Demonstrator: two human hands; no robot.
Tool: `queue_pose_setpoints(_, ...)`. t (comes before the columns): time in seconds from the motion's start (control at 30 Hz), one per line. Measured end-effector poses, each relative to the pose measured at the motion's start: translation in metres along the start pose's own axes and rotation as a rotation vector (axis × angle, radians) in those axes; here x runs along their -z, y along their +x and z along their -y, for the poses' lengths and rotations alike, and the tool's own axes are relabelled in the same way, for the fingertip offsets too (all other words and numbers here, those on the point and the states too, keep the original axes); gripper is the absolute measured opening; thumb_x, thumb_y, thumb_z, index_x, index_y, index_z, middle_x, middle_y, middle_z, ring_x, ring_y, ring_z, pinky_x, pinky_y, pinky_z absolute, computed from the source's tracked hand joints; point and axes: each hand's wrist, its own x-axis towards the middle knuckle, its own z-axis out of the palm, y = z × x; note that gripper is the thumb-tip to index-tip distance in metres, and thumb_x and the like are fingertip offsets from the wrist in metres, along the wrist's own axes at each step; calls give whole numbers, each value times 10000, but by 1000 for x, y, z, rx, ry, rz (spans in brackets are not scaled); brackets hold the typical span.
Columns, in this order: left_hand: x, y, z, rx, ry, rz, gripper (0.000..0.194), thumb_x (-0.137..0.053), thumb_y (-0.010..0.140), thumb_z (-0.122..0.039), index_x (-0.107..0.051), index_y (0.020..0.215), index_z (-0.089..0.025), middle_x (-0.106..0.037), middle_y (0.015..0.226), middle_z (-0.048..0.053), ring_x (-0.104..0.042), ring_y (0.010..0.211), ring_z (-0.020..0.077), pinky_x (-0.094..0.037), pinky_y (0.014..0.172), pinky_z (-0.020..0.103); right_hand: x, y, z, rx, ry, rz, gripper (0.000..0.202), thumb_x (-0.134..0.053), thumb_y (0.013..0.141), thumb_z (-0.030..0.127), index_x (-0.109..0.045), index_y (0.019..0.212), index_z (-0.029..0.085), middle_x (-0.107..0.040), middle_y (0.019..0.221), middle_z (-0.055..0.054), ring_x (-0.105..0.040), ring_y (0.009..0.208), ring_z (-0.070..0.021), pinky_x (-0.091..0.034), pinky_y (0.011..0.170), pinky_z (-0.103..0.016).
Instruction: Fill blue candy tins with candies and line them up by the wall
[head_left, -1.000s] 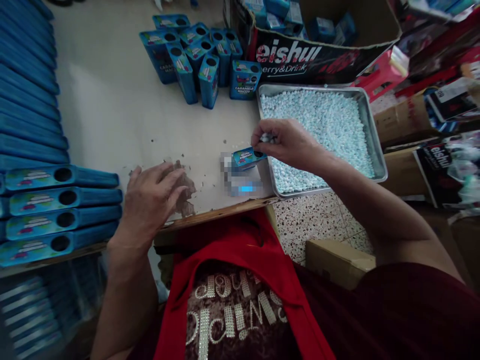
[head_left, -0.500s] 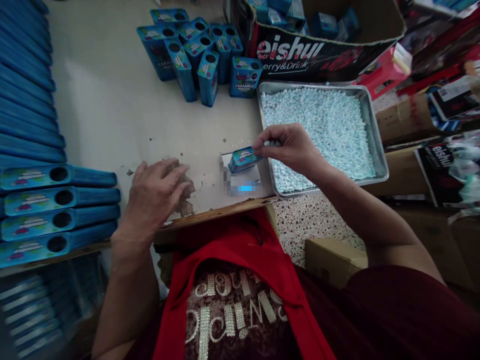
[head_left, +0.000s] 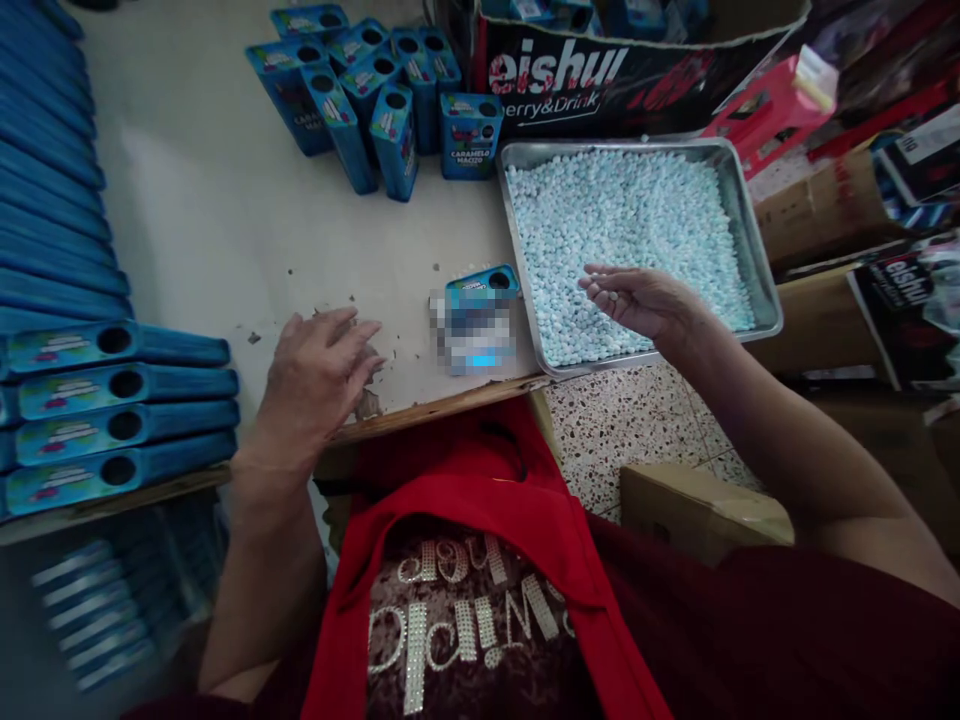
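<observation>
A small blue candy tin (head_left: 482,283) with a round hole in its top stands on a blurred device at the table's front edge. My right hand (head_left: 636,300) hovers palm up over the metal tray (head_left: 754,240) of pale blue candies (head_left: 622,215), a few candies lying on its fingers. My left hand (head_left: 319,375) rests flat, fingers apart, on the worn patch of the table (head_left: 217,230) and holds nothing.
Several upright blue tins (head_left: 375,100) stand at the back of the table. Flat blue tins (head_left: 112,400) are stacked along the left edge. A black cardboard box (head_left: 600,85) sits behind the tray; cartons (head_left: 701,510) crowd the floor at right.
My right hand let go of the tin's opening and moved right over the tray, turning palm up. The tin now stands alone. My left hand stayed put.
</observation>
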Motion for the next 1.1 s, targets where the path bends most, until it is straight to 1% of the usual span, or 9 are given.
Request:
queue_pose_setpoints(0.17, 1, -3, -2, -17, -3, -1, 374, -623, 1215, -383, -789, 1546, -330, -779, 1634, 172, -731, 1546, 423, -594, 1384, 665, -38, -22, 22, 107, -185, 236, 219, -993, 894, 261, -859, 1055, 199, -810, 981, -99, -716, 812, -180, -648, 659, -287)
queue_pose_setpoints(0.33, 1, -13, 0, 8, -7, -53, 402, -618, 1203, -361, -772, 1573, -329, -771, 1643, 163, -735, 1544, 416, -602, 1381, 649, -80, -36, 61, 359, -519, 419, 229, -1042, 908, 291, -876, 1051, 225, -756, 855, -36, -691, 834, -214, -578, 751, -378)
queue_pose_setpoints(0.47, -3, -18, 5, 33, -27, -63, 427, -618, 1198, -356, -762, 1599, -378, -779, 1616, 144, -734, 1549, 419, -624, 1357, 650, -103, -36, 75, 591, -874, 448, 150, -1009, 896, 234, -911, 1010, 240, -788, 903, -37, -744, 960, -266, -561, 857, -407)
queue_pose_setpoints(0.6, -7, -19, 12, 38, -45, -58, 432, -636, 1193, -363, -767, 1604, -384, -770, 1636, 153, -730, 1563, 433, -628, 1357, 655, -114, -35, 74, 750, -1092, 461, 52, -921, 946, 201, -919, 978, 242, -821, 1006, -69, -767, 1057, -304, -552, 933, -416)
queue_pose_setpoints(0.77, -5, -16, 17, 19, -56, -53, 420, -623, 1202, -342, -781, 1590, -311, -753, 1663, 202, -737, 1557, 452, -632, 1347, 679, -120, -38, 69, 830, -1287, 430, 261, -802, 913, 39, -944, 1040, 217, -806, 1076, -95, -752, 1061, -298, -529, 966, -421)
queue_pose_setpoints(0.83, -3, -16, 19, 25, -45, -38, 409, -624, 1206, -356, -788, 1575, -290, -751, 1665, 213, -741, 1558, 449, -637, 1346, 659, -121, -39, 69, 824, -1261, 426, 204, -839, 924, 97, -942, 1046, 224, -816, 1081, -94, -761, 1082, -309, -547, 971, -427)
queue_pose_setpoints(0.9, -2, -17, 20, 40, -42, -24, 410, -630, 1200, -356, -795, 1568, -280, -754, 1665, 210, -739, 1567, 442, -632, 1358, 644, -120, -41, 70, 775, -1148, 422, 64, -905, 940, 218, -921, 995, 246, -829, 1048, -87, -774, 1112, -333, -580, 968, -444)
queue_pose_setpoints(0.97, -3, -17, 22, 60, -48, -11, 414, -644, 1188, -352, -803, 1566, -292, -752, 1680, 192, -731, 1583, 427, -613, 1385, 623, -116, -43, 72, 693, -1002, 387, 52, -943, 932, 284, -893, 941, 274, -828, 1002, -80, -778, 1113, -351, -609, 941, -464)
queue_pose_setpoints(1.1, -5, -19, 25, 37, -16, -6, 425, -643, 1165, -341, -810, 1544, -246, -764, 1668, 207, -748, 1546, 437, -615, 1366, 634, -78, -29, 67, 518, -685, 243, 176, -1014, 862, 247, -856, 933, 279, -765, 883, -61, -749, 942, -301, -616, 807, -441)
